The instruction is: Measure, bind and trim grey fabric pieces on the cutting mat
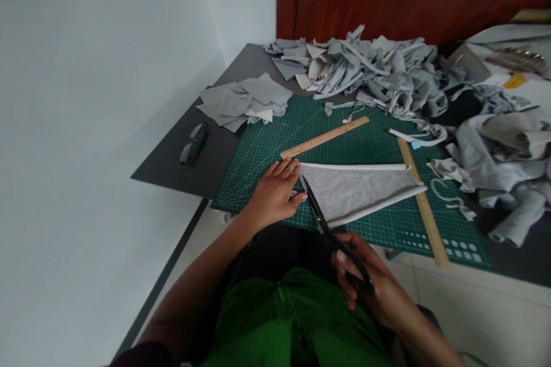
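A grey fabric piece (355,189) with pale rolled edges lies flat on the green cutting mat (253,163). My left hand (278,192) rests palm down at the fabric's left end, its fingers stretched out over the mat. Black scissors (321,218) are in my right hand (357,269), its fingers and thumb around the handles. The blades lie along the fabric's left edge, just right of my left thumb, with their tips near the upper left corner. The fabric's right end overlaps a wooden ruler (424,206).
Another wooden ruler (325,137) lies slanted behind the fabric. Grey cloth pieces (247,100) are stacked at the back left, and a large heap of scraps (387,71) covers the back. Glasses (193,143) sit on the dark board. More cloth (503,155) lies at right, beside a white wall (107,97) opposite.
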Tool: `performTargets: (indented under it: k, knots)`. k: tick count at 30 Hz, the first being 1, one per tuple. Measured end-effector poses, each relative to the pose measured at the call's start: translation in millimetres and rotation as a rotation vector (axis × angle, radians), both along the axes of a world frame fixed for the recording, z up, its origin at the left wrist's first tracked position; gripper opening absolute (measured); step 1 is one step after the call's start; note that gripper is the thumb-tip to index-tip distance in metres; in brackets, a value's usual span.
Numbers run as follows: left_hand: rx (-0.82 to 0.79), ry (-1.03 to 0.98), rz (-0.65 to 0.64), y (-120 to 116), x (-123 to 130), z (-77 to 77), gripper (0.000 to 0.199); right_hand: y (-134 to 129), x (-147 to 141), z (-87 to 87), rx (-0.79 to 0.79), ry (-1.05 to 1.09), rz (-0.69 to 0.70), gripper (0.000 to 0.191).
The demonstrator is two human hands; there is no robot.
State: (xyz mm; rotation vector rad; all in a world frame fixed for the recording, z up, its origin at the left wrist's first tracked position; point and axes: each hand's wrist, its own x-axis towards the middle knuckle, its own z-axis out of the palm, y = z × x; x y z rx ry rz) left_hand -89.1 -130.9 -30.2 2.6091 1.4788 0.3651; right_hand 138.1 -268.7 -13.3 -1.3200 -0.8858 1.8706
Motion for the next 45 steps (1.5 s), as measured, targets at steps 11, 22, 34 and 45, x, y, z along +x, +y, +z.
performTargets:
  k: [11,22,34,45]
  knots:
    - [-0.029,0.031,0.034,-0.4,1.5,3.0,0.073,0.4,-0.7,-0.6,-0.016,0.001,0.009,0.053]
    - [-0.03,0.044,0.037,-1.2,2.3,3.0,0.074,-2.7,-0.7,-1.8,-0.015,-0.018,0.039,0.055]
    - [-0.035,0.045,0.038,-1.7,2.8,4.0,0.075,-4.5,-4.8,-1.5,-0.043,0.021,0.012,0.054]
    - [-0.02,0.039,0.032,-1.7,2.3,3.7,0.074,-4.3,-4.9,0.6,-0.048,0.001,0.013,0.053]
